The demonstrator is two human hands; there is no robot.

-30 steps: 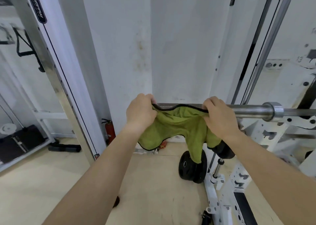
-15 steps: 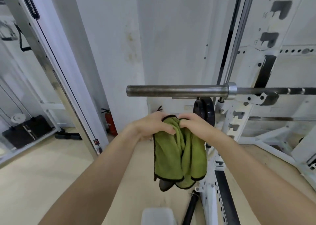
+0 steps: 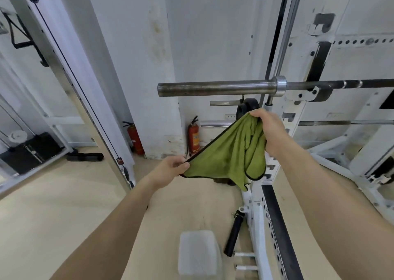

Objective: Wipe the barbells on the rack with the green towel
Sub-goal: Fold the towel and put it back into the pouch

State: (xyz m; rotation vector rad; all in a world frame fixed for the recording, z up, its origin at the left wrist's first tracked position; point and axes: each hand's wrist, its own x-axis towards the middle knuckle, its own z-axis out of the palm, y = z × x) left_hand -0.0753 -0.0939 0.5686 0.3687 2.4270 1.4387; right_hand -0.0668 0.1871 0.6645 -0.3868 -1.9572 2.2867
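Towel (image 3: 229,154) stretched green below the racked barbell (image 3: 213,89), we pinch one corner in our left hand (image 3: 171,169) and bunch the rest in our right hand (image 3: 269,130), best draped fully over the sleeve before wiping.

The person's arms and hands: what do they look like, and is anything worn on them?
Both forearms are bare as far as the picture shows, with no sleeve in view. The left hand and the right hand wear no gloves. No watch, ring, bracelet or marking shows on either wrist or hand.
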